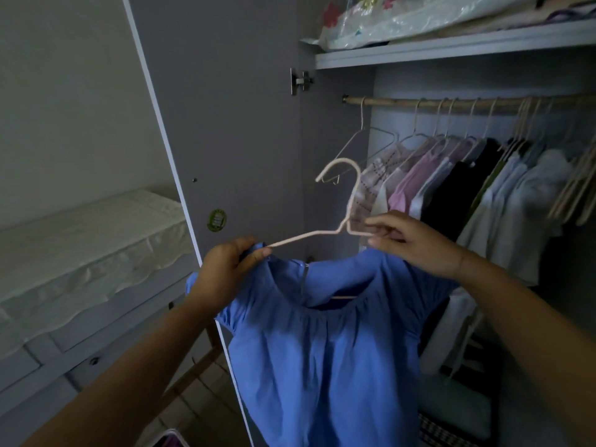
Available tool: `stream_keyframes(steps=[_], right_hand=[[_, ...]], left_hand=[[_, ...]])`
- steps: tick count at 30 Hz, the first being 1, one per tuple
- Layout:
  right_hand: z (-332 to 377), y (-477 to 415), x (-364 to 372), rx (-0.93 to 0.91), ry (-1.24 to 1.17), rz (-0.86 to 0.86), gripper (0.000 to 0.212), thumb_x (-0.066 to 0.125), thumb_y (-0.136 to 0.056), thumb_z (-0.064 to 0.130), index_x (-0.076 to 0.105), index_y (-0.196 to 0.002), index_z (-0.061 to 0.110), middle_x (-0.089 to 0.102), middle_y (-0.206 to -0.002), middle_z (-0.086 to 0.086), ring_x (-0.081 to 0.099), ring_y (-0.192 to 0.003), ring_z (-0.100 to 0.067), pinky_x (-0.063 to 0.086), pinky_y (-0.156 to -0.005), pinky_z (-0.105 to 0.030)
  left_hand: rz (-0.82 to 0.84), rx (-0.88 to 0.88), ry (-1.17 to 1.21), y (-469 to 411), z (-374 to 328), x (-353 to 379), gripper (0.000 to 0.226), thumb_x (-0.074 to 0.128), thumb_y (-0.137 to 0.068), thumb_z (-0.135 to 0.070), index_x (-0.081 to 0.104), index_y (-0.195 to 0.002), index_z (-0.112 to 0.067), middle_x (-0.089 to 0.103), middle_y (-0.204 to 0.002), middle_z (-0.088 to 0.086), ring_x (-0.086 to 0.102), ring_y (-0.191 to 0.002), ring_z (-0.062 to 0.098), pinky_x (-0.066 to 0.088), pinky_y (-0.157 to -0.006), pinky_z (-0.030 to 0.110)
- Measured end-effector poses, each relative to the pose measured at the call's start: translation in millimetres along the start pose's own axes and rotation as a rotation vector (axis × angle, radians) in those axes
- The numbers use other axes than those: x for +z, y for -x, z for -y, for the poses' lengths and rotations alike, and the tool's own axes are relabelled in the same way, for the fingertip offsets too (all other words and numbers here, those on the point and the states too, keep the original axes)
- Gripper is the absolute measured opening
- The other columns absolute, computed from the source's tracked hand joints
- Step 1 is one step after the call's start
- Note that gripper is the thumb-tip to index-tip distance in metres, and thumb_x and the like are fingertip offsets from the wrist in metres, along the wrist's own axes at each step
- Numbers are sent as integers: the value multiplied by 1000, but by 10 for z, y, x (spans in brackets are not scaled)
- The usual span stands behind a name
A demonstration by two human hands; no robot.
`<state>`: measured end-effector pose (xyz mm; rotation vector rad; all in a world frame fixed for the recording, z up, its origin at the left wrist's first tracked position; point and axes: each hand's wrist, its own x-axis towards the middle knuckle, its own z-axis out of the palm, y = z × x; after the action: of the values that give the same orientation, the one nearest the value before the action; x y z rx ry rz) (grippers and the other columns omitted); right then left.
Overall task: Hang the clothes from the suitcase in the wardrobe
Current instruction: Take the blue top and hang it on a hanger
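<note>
- Two hands hold one pale hanger (303, 237): the left hand (225, 269) pinches its left arm together with the blue top's (322, 350) shoulder, and the right hand (416, 243) pinches its right arm beside the neck.
- Blue top hangs near, below the hands, in front of the open wardrobe door (242, 124).
- Farther right, hung clothes (451, 188) fill the wooden rail (451, 101).

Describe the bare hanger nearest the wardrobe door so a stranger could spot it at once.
Inside the open wardrobe, follow the wooden rail under the shelf to its left end. The first hanger there, thin pale wire, hangs bare and apart, while its neighbours to the right carry clothes.
</note>
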<state>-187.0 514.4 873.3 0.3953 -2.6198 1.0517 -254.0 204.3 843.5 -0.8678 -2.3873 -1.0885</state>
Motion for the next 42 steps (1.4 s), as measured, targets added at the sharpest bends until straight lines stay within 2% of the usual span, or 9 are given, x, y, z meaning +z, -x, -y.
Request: stream_keyframes(steps=[5, 7, 13, 17, 21, 26, 30, 34, 42], right_hand=[[-469, 301, -255, 195, 211, -110, 49, 52, -83, 60, 61, -80, 11, 61, -75, 5, 55, -74, 0, 43, -72, -17], [-478, 377, -259, 219, 110, -143, 35, 53, -92, 39, 56, -66, 15, 59, -59, 13, 51, -60, 5, 38, -60, -8], [-551, 468, -367, 131, 88, -229, 77, 45, -73, 77, 66, -80, 4, 56, -76, -7, 52, -73, -5, 38, -71, -13], [-385, 309, -306, 16, 234, -223, 55, 51, -85, 59, 65, -114, 14, 56, -106, 6, 52, -102, -7, 37, -91, -15], [-220, 164, -181, 54, 144, -84, 46, 51, -90, 43, 50, -70, 1, 39, -62, 2, 42, -61, -4, 34, -59, -21], [-192, 252, -65, 170, -45, -138, 49, 54, -85, 40, 51, -66, -5, 37, -64, -3, 41, -61, -7, 32, -59, -24], [7, 365, 246, 397, -401, -146, 33, 58, -91, 27, 65, -78, -3, 66, -79, -20, 64, -76, -25, 51, -72, -36], [354, 410, 565, 525, -985, -98, 28, 41, -96, 7, 65, -101, -6, 71, -93, -17, 70, -80, -21, 56, -73, -25], [800, 218, 940, 404, -882, -314, 15, 50, -95, 16, 64, -95, 13, 68, -104, -15, 65, -99, -24, 49, -95, -37]], left_hand=[[-56, -90, 6, -40, 160, -212, 24, 59, -89, -29, 60, -73, -11, 53, -61, 7, 42, -57, 4, 35, -56, 14], [-58, -111, -12, -60, 164, -269, 24, 61, -89, -24, 60, -72, -8, 51, -58, 8, 41, -54, 4, 35, -55, 13], [-106, -125, 22, -97, 123, -319, 24, 64, -86, -23, 65, -72, -4, 50, -55, 9, 39, -52, 2, 34, -52, 12], [-125, -94, -18, -105, -50, -214, 31, 64, -87, -19, 52, -59, -26, 50, -45, -14, 45, -46, -5, 34, -50, 7], [-182, -31, -61, -146, -77, -138, 34, 66, -87, -27, 47, -59, -29, 50, -48, -10, 49, -52, -5, 35, -54, 9], [-343, -190, -243, -91, 68, 101, 59, 50, -77, -62, 64, -108, -14, 58, -109, 12, 52, -103, 30, 42, -90, 45], [-219, -284, 253, 5, -504, 468, 21, 58, -92, -33, 63, -89, -13, 59, -87, 3, 54, -80, 10, 39, -76, 22], [146, -520, 659, -9, -949, 749, 40, 44, -96, -46, 68, -97, -14, 68, -98, 0, 61, -93, 10, 45, -79, 20], [216, -632, 1134, -341, -914, 698, 13, 54, -94, -7, 63, -84, -7, 66, -63, 1, 64, -53, 7, 50, -50, 16]])
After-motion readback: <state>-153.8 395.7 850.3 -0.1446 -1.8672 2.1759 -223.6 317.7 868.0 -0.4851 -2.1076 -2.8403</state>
